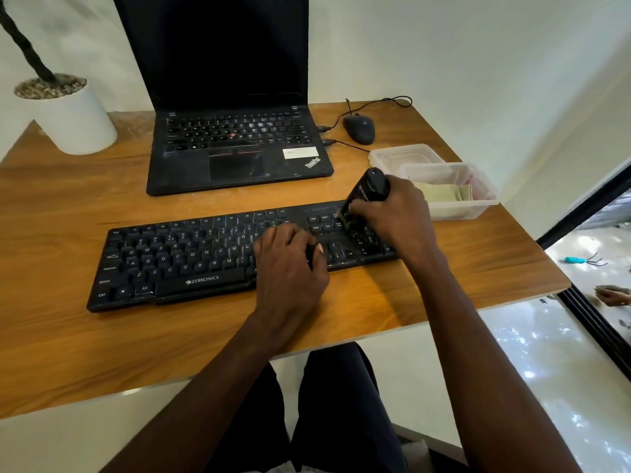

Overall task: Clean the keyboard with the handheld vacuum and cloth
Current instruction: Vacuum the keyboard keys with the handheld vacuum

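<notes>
A black keyboard (177, 261) lies across the middle of the wooden desk (61, 206). My right hand (396, 213) grips a black handheld vacuum (368, 187), tilted with its nozzle down on the keys at the keyboard's right end, by the number pad. My left hand (290, 264) rests flat on the keyboard's right-centre part, fingers spread, pressing it down. A folded beige cloth (444, 192) lies inside a clear plastic box (478, 208) just beyond my right hand.
An open black laptop (235, 148) stands behind the keyboard. A wired black mouse (359, 128) sits at the back right, its cable trailing. A white plant pot (71, 121) stands at the back left. The desk's right edge drops off beside a window.
</notes>
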